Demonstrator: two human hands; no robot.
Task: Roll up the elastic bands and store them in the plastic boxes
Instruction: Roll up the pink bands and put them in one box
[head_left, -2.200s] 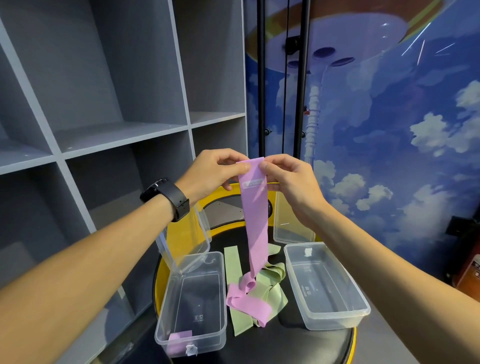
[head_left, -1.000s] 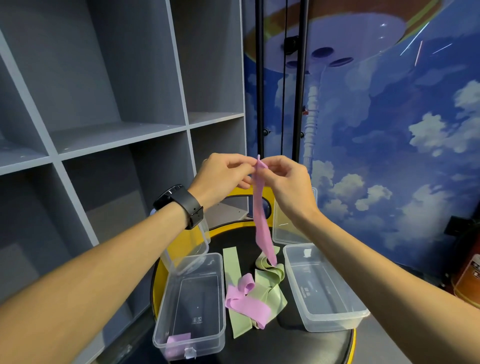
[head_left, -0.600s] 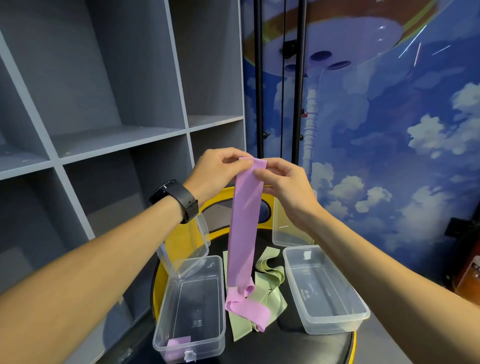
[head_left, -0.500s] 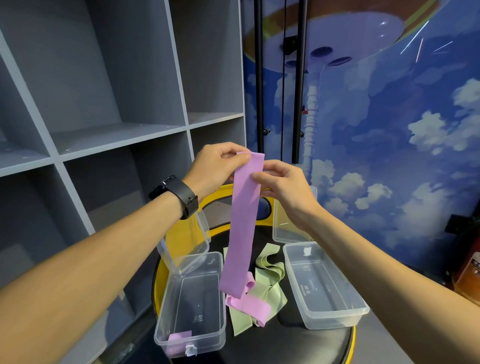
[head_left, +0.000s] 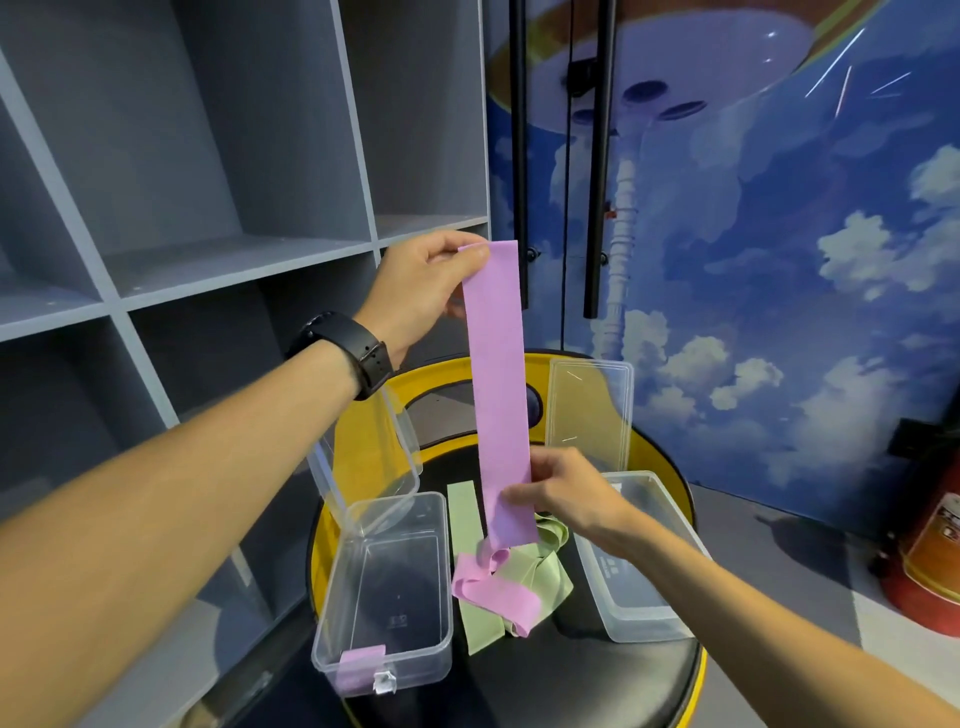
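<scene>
A grey shelving unit (head_left: 218, 171) fills the upper left of the frame; its outer bays are cut off by the frame edge. A sky-and-cloud mural (head_left: 779, 270) covers the upper right, with two black poles (head_left: 597, 156) standing before it.

At lower centre sits a black round surface (head_left: 561, 670) with a yellow rim, partly cut off at the bottom edge. On it stand two clear plastic boxes, lids raised: the left box (head_left: 384, 582) at lower centre-left and the right box (head_left: 639, 587) at lower centre-right, the latter partly hidden behind the right forearm. Moulded marks show on both box floors but are too small to read. A small pink piece lies at the near end of the left box.

Between the boxes lie green elastic bands (head_left: 514, 587), crumpled, with the slack end of the pink elastic band (head_left: 496, 395) on top of them. No print is legible on this band.

The left hand (head_left: 421, 291), above centre, pinches the band's top end between thumb and fingers. The right hand (head_left: 566, 493), below centre, pinches the band lower down. The hands are well apart, and the band hangs flat between them.

A black watch (head_left: 348, 348) is worn on the left wrist. A red cylinder (head_left: 930, 561) at the right edge is cut off; its label is unreadable.
</scene>
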